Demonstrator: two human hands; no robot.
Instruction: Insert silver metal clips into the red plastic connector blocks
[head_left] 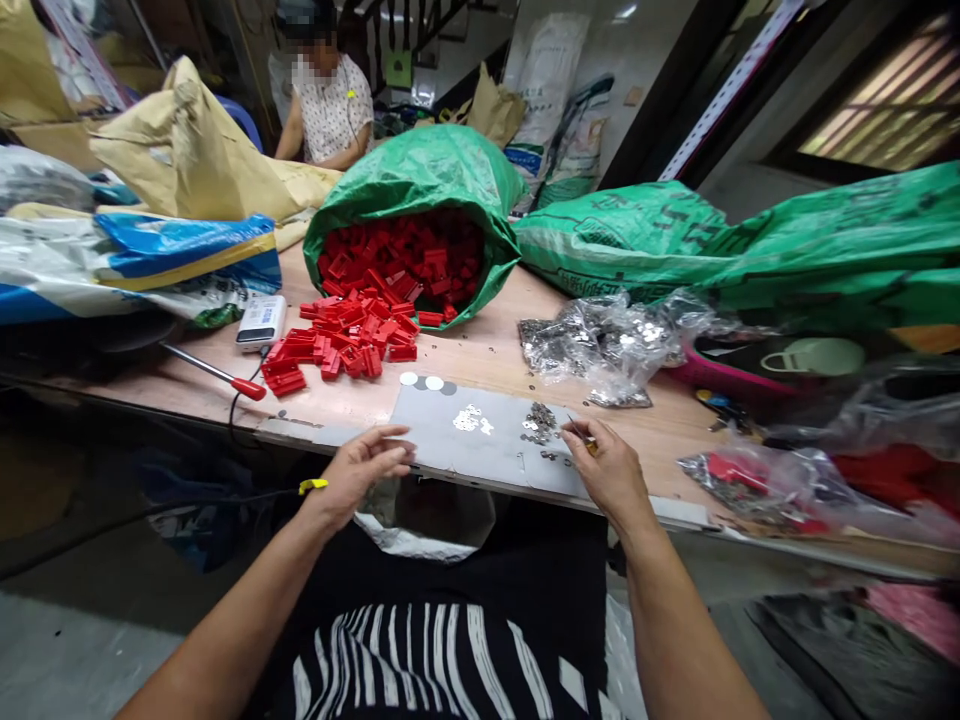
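Note:
My left hand (pixel 364 468) hovers at the front edge of the table, left of a grey mat (pixel 495 458). Its fingers and thumb are apart, and nothing shows between them. At the mat's right end, my right hand (pixel 611 470) is closed round a small thin-tipped tool (pixel 591 447) with a yellowish part; its kind is mostly hidden by the fingers. Just left of that hand lies a pile of small dark metal pieces (pixel 538 422). Small silvery-white pieces (pixel 471 420) are heaped mid-mat. Pale round discs (pixel 433 383) sit at its far left corner.
A green sack (pixel 420 165) spills red plastic parts (pixel 352 335) onto the table. Clear bags of metal pieces (pixel 607 340) lie right of centre. A red-handled rod (pixel 247 388) and a white box-shaped device (pixel 260 322) are at left. A person (pixel 337 110) sits across the table.

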